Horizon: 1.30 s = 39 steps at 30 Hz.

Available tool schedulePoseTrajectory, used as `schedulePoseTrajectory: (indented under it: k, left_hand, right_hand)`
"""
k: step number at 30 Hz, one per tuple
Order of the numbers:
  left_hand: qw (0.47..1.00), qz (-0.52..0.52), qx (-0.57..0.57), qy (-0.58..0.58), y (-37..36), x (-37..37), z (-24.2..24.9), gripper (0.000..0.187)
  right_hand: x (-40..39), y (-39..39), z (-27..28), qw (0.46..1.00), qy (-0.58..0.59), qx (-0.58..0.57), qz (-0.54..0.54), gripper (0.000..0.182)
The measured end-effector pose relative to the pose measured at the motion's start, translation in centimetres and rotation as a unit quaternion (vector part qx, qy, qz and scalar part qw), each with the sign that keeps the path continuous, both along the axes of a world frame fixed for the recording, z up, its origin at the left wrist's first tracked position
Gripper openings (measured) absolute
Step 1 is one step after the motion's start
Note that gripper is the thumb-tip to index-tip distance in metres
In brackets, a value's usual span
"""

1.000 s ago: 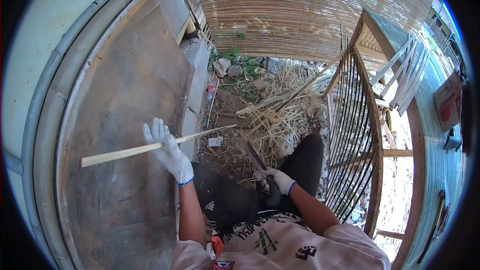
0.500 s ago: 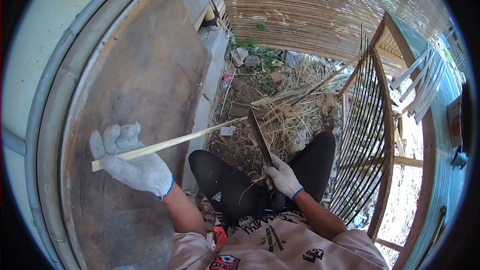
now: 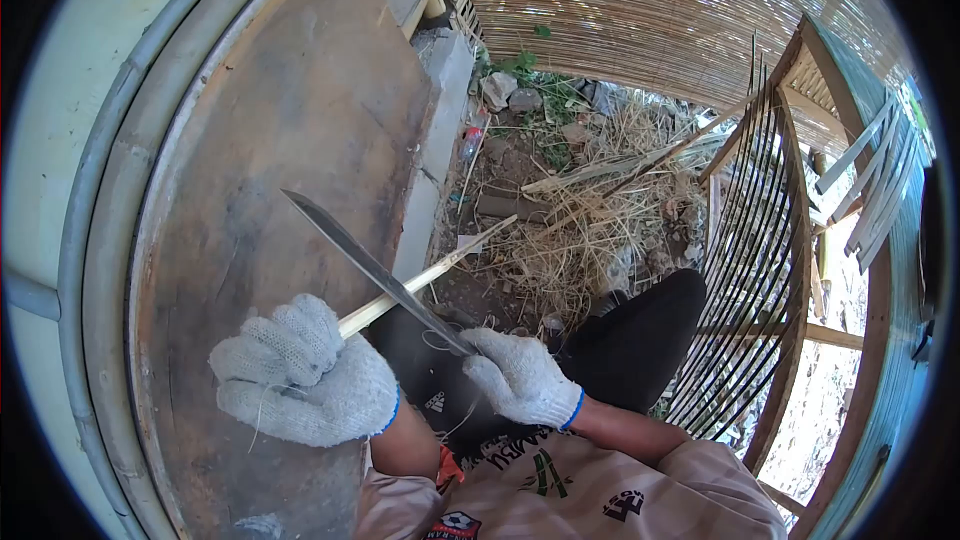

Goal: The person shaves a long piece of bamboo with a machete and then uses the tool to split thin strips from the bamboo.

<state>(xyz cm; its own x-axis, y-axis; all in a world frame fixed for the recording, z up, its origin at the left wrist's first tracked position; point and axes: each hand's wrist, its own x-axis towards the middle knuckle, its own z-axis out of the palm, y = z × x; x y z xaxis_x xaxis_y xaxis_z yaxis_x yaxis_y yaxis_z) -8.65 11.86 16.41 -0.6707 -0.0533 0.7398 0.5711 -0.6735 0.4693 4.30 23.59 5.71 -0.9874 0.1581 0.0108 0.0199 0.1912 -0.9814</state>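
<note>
My left hand [image 3: 310, 380], in a white knit glove with a blue-edged cuff, is wrapped round the near end of a pale bamboo strip [image 3: 445, 265]. The strip slants away from me over my dark trouser leg towards the littered ground. In a matching glove, my right hand [image 3: 525, 380] grips a long machete [image 3: 350, 246] whose handle is hidden in the fist. Its blade points up and left and crosses over the strip just beyond my left fingers. A thin loose fibre hangs from the left glove.
A worn brown board [image 3: 280, 140] fills the left side, edged by curved pipes [image 3: 105, 190]. Straw and bamboo scraps [image 3: 590, 210] litter the ground ahead. To the right stands a slatted rack [image 3: 740, 270], with pale strips [image 3: 885, 180] beside it. A woven bamboo screen [image 3: 620, 10] closes off the back.
My left hand has closed round the bamboo strip, which lay across an open palm before. The machete has swung left and come up across the strip, and both hands are nearer each other.
</note>
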Motion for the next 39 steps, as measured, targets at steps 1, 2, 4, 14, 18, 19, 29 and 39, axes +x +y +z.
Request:
schedulePoseTrajectory:
  k: [1, 2, 4, 14, 18, 19, 29, 39]
  left_hand:
    - [1.0, 0.004, -0.007, -0.002, 0.2, 0.5, 0.0, 0.047]
    - [1.0, 0.01, 0.0, -0.005, 0.5, 1.0, 0.1, 0.047]
    - [1.0, 0.015, 0.005, -0.009, 0.9, 1.6, 0.0, 0.048]
    - [1.0, 0.01, -0.009, 0.005, 0.7, 1.6, -0.1, 0.049]
    - [1.0, 0.025, 0.015, -0.009, 1.0, 1.6, 0.0, 0.049]
    - [0.999, 0.025, 0.019, -0.012, 0.7, 1.6, -0.2, 0.049]
    - [0.999, -0.007, 0.034, 0.004, 0.2, 1.4, -0.7, 0.048]
    - [0.999, 0.042, -0.005, 0.026, -0.4, 2.1, -1.6, 0.047]
  right_hand:
    - [0.1, -0.1, 0.4, 0.999, 0.041, -0.003, 0.013, 0.033]
    - [0.2, -0.1, 0.5, 0.998, 0.051, -0.007, 0.031, 0.032]
    - [0.1, -0.2, 0.8, 0.998, 0.046, -0.024, 0.033, 0.032]
    - [0.0, -0.6, -1.5, 1.0, -0.005, 0.017, -0.018, 0.03]
    - [0.3, -0.4, -3.5, 0.997, -0.039, 0.055, -0.046, 0.03]
    - [0.5, -0.4, -4.2, 0.996, -0.042, 0.059, -0.046, 0.03]
    - [1.6, 0.7, -3.0, 0.989, -0.111, 0.069, -0.063, 0.028]
    - [0.6, 1.0, -4.6, 0.988, -0.133, 0.077, -0.035, 0.036]
